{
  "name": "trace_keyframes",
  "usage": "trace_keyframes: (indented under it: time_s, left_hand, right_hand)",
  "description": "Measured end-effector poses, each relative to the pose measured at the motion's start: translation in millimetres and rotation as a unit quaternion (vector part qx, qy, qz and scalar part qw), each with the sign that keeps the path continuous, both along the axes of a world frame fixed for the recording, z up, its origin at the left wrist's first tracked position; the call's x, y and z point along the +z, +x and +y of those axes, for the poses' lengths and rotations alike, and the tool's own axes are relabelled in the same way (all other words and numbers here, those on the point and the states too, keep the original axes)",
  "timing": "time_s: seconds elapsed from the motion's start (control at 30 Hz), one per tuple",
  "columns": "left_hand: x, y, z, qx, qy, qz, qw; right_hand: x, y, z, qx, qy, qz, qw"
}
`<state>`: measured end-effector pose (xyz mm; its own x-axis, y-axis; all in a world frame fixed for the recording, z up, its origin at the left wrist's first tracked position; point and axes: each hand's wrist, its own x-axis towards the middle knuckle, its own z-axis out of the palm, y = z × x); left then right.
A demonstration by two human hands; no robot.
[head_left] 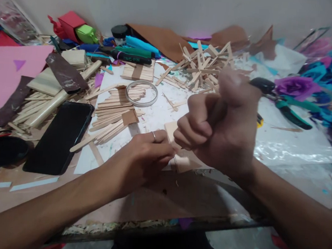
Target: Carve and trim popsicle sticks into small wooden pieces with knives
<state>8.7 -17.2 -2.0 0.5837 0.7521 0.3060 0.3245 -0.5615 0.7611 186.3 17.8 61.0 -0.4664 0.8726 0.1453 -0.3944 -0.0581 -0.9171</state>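
Note:
My left hand (147, 154), with a ring on one finger, rests low on the table with its fingers curled down onto a flat panel of glued wooden sticks (180, 160). Raised above that panel, my right hand (218, 125) is closed in a fist with the thumb up; it is blurred, and something thin may be inside it. A fan of loose wooden sticks (114, 112) lies just left of my left hand.
A black phone (58, 136) lies at the left. A clear ring (142, 93), a stick panel (138, 71) and a heap of sticks (201, 65) sit further back. Green-handled pliers (284, 104) and paper flowers (327, 76) are at the right. Pink paper (4, 79) covers the far left.

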Motion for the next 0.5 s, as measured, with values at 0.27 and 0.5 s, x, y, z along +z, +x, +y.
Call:
trace_keyframes:
  time_s: [0.27,0.5]
  left_hand:
    - [-8.7,3,4,-0.015,0.062,-0.044,0.997]
    - [-14.5,0,9,0.006,0.149,0.016,0.989]
  right_hand:
    - [-2.2,3,-5,0.050,0.042,-0.071,0.995]
    - [-4.7,4,-6,0.040,0.058,-0.099,0.993]
